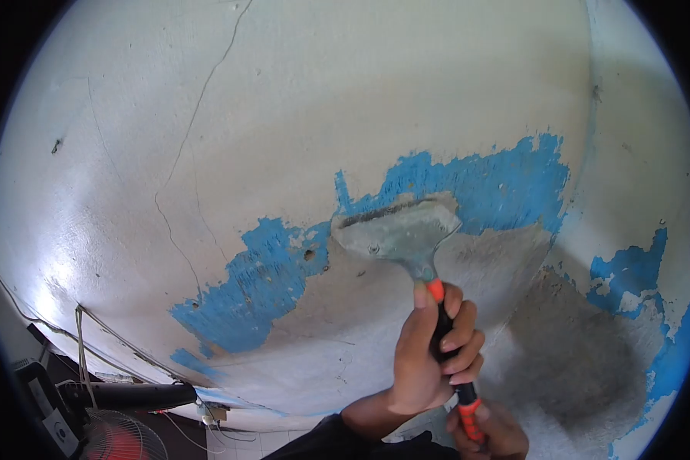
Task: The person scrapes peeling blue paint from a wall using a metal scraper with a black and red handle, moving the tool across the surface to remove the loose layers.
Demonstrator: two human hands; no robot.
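Note:
A wide-bladed scraper (397, 234) with a black and orange handle lies against the wall (284, 115). Its blade edge touches the wall at the lower border of a blue patch (475, 188) where the pale coating is gone. My left hand (429, 345) is closed round the upper handle, its thumb lying along the neck. Lower down, my right hand (494, 433) grips the orange end of the handle; part of it is cut off by the frame's bottom edge. Bare grey plaster (322, 322) shows below the blade.
A thin crack (178, 157) runs down the wall's left part. At lower left are a fan (123, 437), a black cylindrical object (138, 395) and hanging cables (84, 360). The wall meets another at a corner on the right, with more blue patches (629, 276).

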